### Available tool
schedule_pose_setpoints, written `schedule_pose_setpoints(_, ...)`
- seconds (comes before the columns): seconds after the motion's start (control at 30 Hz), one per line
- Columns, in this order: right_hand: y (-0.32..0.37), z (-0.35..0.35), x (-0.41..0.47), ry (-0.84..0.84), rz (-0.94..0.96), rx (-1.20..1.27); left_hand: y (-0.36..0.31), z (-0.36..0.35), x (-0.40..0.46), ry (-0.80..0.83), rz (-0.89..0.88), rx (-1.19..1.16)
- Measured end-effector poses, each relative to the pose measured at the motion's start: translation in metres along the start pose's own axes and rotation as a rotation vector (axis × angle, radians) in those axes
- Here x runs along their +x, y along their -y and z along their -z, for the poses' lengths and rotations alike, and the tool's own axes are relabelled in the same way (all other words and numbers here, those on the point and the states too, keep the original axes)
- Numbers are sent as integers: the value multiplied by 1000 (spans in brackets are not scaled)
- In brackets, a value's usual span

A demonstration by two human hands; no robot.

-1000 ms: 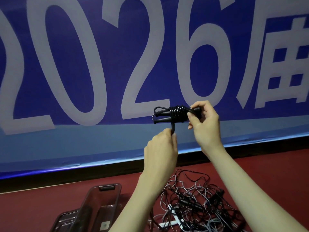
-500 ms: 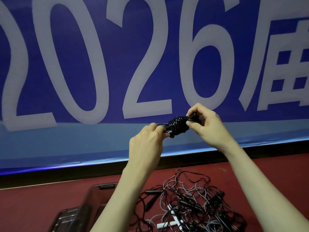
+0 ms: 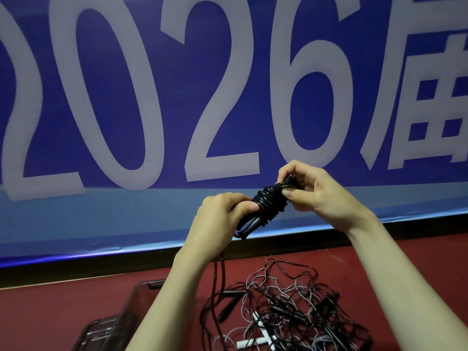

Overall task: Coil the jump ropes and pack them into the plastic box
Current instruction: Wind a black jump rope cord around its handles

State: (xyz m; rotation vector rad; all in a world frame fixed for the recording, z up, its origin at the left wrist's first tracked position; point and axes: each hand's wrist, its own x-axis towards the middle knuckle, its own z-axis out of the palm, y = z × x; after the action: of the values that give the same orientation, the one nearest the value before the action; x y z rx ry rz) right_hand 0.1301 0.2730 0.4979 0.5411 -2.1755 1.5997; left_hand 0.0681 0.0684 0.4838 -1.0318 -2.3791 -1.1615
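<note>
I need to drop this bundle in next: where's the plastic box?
In the head view, the plastic box sits on the red floor at lower left, partly behind the left forearm, left of the tangled ropes.

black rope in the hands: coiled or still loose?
Coiled. The black jump rope is wound in tight turns around its own bundle, held up between left hand and right hand; its handles stick out below the wraps.

Glossy black rope, smoky plastic box
My coiled jump rope (image 3: 269, 201) shines; plastic box (image 3: 121, 323) translucent, smooth; floor (image 3: 63, 315) matt red.
</note>
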Motion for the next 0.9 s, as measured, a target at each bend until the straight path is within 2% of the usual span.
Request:
schedule_pose_setpoints(0.1, -5, -4, 2, 30, -6, 122, -1, 10, 0, 127, 46, -81)
schedule_pose_setpoints(0.23, -7, -9, 3, 100, -5, 225, 3, 27, -2, 260, 110, -301)
schedule_pose_setpoints(0.47, -6, -8, 4, 229, 39, 414, 6, 22, -4, 290, 74, -649)
schedule_pose_setpoints(0.57, -8, -8, 5, 234, 39, 471, 9, 15, -4, 317, 71, -747)
schedule_pose_setpoints(0.67, -8, -8, 5, 187, 42, 510, -6, 10, -7, 282, 131, -940)
schedule_pose_setpoints(0.8, -9, -14, 7, -11, 55, 558, -19, -9, -1, 120, 364, -1340)
schedule_pose_setpoints(0.9, -12, -15, 10, -172, 59, 601, -21, -20, 3, 72, 481, -1404)
